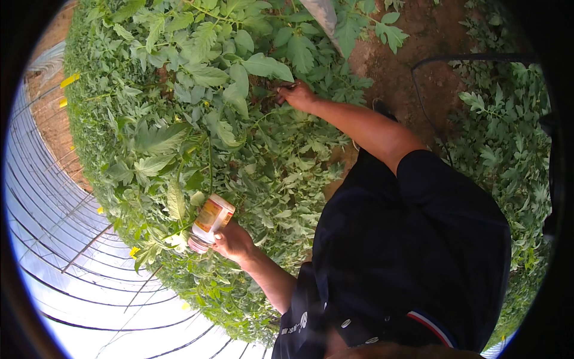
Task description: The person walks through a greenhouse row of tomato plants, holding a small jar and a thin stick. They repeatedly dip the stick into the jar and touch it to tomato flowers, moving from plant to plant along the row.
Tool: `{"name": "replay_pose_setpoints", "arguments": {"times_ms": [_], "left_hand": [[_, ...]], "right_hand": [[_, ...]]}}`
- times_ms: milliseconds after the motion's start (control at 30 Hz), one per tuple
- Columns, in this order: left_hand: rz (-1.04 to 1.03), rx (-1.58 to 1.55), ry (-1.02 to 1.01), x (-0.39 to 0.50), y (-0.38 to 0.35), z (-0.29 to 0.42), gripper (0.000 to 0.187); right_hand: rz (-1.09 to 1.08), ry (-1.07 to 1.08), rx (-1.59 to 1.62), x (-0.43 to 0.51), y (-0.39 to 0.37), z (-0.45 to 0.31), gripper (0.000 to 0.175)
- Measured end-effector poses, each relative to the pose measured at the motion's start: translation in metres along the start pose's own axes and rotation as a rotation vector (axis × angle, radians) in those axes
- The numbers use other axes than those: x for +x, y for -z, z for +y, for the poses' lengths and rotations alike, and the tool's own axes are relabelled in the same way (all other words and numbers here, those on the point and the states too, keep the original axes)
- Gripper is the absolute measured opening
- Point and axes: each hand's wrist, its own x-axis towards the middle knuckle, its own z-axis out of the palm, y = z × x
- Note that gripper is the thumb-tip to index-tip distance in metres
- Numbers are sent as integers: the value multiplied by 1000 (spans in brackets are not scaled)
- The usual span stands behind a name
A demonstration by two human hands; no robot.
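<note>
My left hand (234,242) holds a clear jar (213,217) with a red, yellow and white label. The jar is tilted among leafy tomato plants (157,139), and its pinkish end points down and left in the picture. Farther up, my right hand (297,95) reaches in between the stems with its fingers curled close together. Something small and dark shows at its fingertips, but leaves and shade hide what it is. Broad green leaves (267,67) hang just above and left of the right hand.
A pale sheet or tube (323,20) rises among the plants at the top. A dark hose or cable (423,89) crosses the brown soil (403,45) on the right, near my shoe (383,109). More plants (515,143) grow beyond it. Yellow tags (70,80) and a ribbed greenhouse cover (80,269) lie left.
</note>
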Motion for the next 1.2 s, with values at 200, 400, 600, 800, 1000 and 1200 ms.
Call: {"name": "replay_pose_setpoints", "arguments": {"times_ms": [200, 400, 600, 800, 1000, 1200], "left_hand": [[-4, 95, 6, 2, 4, -2, 81], [-24, 11, 17, 2, 3, -3, 78], [-33, -48, -4, 1, -8, -9, 94], [-140, 51, 47, -20, -26, -23, 97], [-432, 198, 101, -27, -82, -19, 106], [-529, 303, -140, -16, -169, -8, 74]], "right_hand": [[-39, 48, -129, 1, -9, 2, 21], [-24, 197, -197, -12, -18, -1, 20], [-27, 74, -5, -46, -1, -21, 23], [24, 254, 155, -130, 71, -61, 25], [215, 202, 100, -222, 159, -126, 23], [434, 206, 35, -260, 242, -172, 25]]}}
